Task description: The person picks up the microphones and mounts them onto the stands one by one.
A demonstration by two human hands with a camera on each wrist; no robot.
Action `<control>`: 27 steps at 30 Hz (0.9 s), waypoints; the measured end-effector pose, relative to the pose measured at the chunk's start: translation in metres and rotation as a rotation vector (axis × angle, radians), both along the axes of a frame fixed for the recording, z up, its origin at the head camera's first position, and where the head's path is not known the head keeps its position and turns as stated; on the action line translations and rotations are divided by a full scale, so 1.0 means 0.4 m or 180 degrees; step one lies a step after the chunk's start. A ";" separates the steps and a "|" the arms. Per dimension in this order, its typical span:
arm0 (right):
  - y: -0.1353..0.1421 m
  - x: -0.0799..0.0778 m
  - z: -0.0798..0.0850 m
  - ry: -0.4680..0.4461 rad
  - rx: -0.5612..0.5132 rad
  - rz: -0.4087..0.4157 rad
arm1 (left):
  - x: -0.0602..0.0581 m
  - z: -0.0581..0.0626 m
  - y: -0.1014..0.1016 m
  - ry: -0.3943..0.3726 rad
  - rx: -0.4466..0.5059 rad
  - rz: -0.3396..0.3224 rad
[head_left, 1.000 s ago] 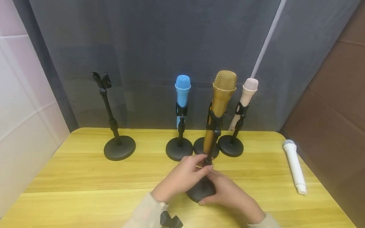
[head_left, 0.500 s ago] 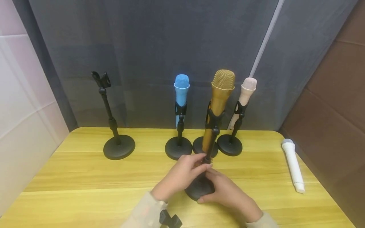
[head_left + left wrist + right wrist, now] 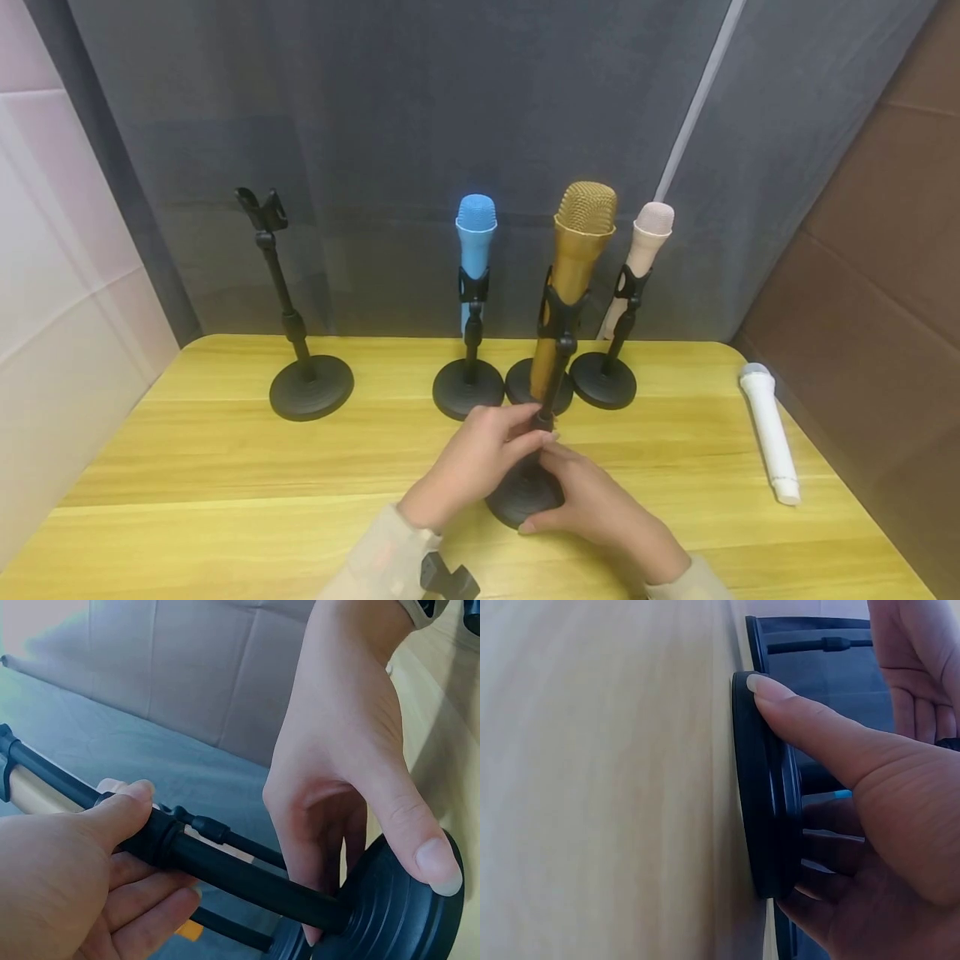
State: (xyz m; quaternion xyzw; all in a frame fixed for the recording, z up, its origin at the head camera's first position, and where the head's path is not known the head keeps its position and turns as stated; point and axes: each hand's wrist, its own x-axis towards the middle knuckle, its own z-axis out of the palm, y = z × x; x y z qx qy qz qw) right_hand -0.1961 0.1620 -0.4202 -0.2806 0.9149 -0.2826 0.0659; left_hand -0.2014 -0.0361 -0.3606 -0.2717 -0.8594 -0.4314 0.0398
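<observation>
A gold microphone (image 3: 576,258) leans in the clip of a black desktop microphone stand (image 3: 528,497) near the front middle of the table. My left hand (image 3: 474,457) pinches this stand's pole at the collar (image 3: 150,832), thumb on one side and fingers on the other. Lower down, my right hand (image 3: 600,504) holds the round base (image 3: 761,787), its thumb on the rim and its fingers reaching round the far side. Whether the whole base touches the table cannot be told. The far-side fingers are partly hidden in the head view.
Behind stand a blue microphone (image 3: 476,237) and a pale pink microphone (image 3: 647,242) in black stands. Another black base (image 3: 517,385) is partly hidden between them. A stand with a bare clip (image 3: 311,388) is at left. A white microphone (image 3: 771,433) lies near the right edge.
The head view has shifted very slightly. Both hands keep the same hold on the stand, and nothing else has visibly moved.
</observation>
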 end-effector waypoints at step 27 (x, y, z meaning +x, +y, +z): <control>-0.003 0.005 0.003 0.0104 0.0007 -0.0004 | 0.000 -0.004 0.003 -0.0310 0.0239 0.0144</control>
